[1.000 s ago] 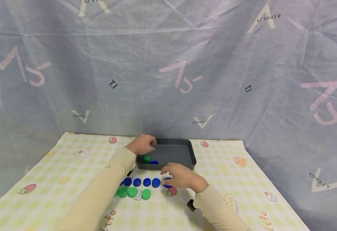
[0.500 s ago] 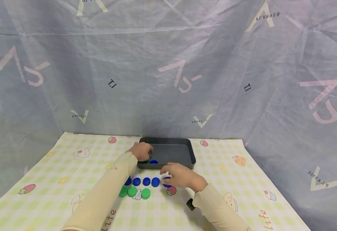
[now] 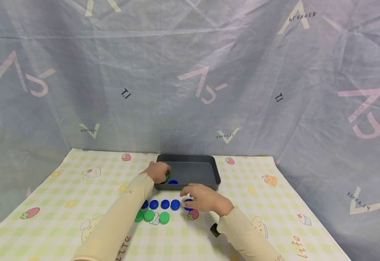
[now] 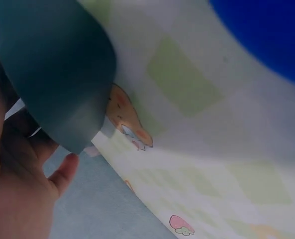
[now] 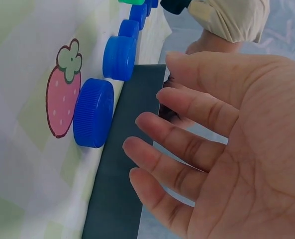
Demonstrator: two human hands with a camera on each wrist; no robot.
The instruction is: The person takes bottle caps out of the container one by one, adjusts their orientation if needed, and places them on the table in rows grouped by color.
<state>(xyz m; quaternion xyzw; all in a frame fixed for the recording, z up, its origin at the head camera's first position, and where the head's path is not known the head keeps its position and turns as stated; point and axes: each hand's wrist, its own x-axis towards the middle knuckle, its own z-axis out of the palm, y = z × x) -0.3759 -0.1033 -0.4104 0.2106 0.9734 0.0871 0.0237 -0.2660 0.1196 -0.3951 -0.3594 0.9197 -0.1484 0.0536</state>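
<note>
Inside the left end of a dark grey tray (image 3: 190, 187), my left hand (image 3: 157, 172) holds a green bottle cap (image 3: 167, 176) with curled fingers that partly cover it. The tray's wall hides those fingertips in the left wrist view. A blue bottle cap (image 3: 173, 182) lies in the tray just right of that hand. In front of the tray, my right hand (image 3: 205, 198) hovers with loosely bent, spread fingers and nothing in them. Close by its fingertips stands a blue cap (image 5: 93, 113), with a visible gap between them in the right wrist view.
A row of several blue caps (image 3: 165, 204) runs across the cloth before the tray, with green caps (image 3: 149, 215) in a nearer row. My left sleeve (image 3: 121, 214) covers the rows' left end. A grey curtain (image 3: 190, 90) hangs behind the table.
My left hand has come down and nearer from above the tray to the green cap at its left end, which now shows slightly higher between the fingers. The right hand has stayed put.
</note>
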